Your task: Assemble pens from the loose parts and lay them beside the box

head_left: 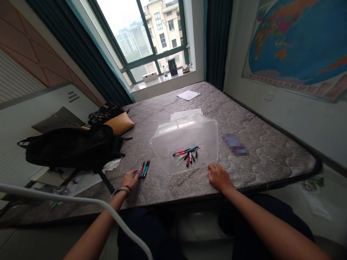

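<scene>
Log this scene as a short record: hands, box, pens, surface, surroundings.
Left hand: fingertips beside the pen row; contact unclear
Right hand: fingers curled at the box's near right edge
Box: clear plastic, on the mattress
Pen row: red and teal pens side by side, left of the box
Pile: mixed pens and small parts, inside the box
Left side: black backpack, tan pouch
Beyond the box: white paper, window
</scene>
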Tool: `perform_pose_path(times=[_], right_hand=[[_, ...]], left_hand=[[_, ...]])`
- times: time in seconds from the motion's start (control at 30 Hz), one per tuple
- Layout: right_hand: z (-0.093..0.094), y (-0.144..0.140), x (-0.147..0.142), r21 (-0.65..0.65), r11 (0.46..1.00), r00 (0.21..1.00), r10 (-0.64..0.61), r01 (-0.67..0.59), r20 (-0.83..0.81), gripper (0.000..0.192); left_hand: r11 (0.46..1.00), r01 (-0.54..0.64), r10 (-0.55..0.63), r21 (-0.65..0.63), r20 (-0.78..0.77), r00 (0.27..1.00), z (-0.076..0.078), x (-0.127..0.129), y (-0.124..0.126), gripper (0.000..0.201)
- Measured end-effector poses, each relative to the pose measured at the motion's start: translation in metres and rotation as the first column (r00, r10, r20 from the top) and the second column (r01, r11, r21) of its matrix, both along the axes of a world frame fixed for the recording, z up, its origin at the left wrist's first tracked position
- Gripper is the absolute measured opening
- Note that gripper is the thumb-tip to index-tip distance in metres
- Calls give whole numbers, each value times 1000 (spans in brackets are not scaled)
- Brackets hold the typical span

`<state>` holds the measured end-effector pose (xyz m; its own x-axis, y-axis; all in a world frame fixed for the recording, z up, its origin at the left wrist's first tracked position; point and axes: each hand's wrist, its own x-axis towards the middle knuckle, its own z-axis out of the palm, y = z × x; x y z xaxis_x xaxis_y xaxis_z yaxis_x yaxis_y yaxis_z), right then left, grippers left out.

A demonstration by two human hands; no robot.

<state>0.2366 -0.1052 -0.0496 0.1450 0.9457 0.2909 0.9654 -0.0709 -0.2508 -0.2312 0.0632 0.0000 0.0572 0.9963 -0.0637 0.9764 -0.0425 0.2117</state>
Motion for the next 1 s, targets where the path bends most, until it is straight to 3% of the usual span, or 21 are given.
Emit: perform_pose_path(times=[0.2,0.4,0.7,0.83,1.0], right_hand=[[0,0,0,7,1000,1000,7,-7,5,7],[-1,0,0,17,1000,1000,8,-8,4,7],[2,0,0,15,1000,1000,13,-13,1,7],[1,0,0,22,1000,1000,21,-21,6,7],[0,0,0,20,1000,1000,17,-17,-1,8]], left_hand=[[991,-72,78,-116,49,996,-8,-4,-1,27],[976,-155,175,-151,134,975,-12,-1,-2,27],[986,-169,168,3,106,980,-12,6,-6,25],[992,-114,107,48,142,984,-10,12,-15,31],[987,-136,119,88,172,978,-12,10,-15,40]])
